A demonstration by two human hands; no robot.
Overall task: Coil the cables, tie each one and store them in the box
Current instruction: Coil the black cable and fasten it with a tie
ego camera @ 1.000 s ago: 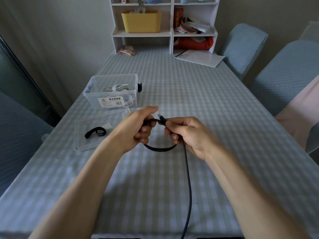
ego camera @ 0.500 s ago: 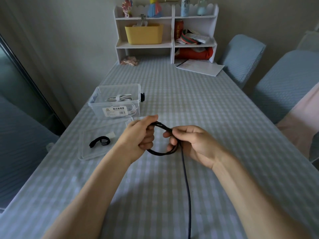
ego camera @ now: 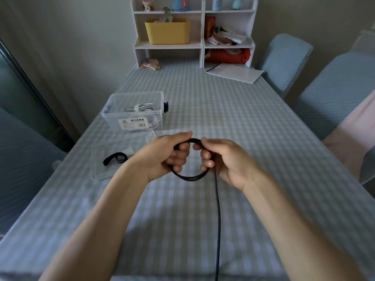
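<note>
Left hand (ego camera: 165, 154) and right hand (ego camera: 222, 159) are both clenched on the black cable (ego camera: 190, 177).
Light and limp, it is judged best pinched at the coil's 12 o'clock crossing.

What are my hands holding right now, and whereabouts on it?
Both hold the black cable: the left hand grips the coil's left side, the right hand its right side, where the uncoiled tail drops away.

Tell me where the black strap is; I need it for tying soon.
The black strap lies on the clear lid, left of the left hand, nearer than the box.
</note>
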